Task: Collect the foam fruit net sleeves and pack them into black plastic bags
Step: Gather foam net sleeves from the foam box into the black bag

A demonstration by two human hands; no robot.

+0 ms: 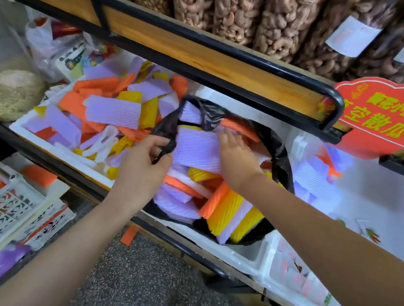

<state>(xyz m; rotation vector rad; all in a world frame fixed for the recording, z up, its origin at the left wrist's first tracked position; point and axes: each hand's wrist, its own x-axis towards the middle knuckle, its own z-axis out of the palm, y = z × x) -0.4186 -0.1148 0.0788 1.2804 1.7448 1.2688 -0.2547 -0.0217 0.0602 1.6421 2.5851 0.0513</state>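
Your left hand [145, 163] pinches the left rim of the black bag [281, 158], thumb and fingers curled round the plastic. The bag sits at the front edge of the lower shelf [174, 237], stuffed with foam sleeves [224, 212] in lilac, yellow and orange. Your right hand [235, 154] lies flat, fingers straight, on a lilac sleeve [196, 149] topping the load. Beyond your left hand, loose sleeves [112, 111] heap in a white foam tray [24, 125]. Farthest, cashew bags [236, 9] line the upper shelf [206, 53].

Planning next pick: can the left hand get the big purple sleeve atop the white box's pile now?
Probably not yet: the left hand grips the black bag. The purple sleeve lies uncovered nearby, so letting go should free the way.
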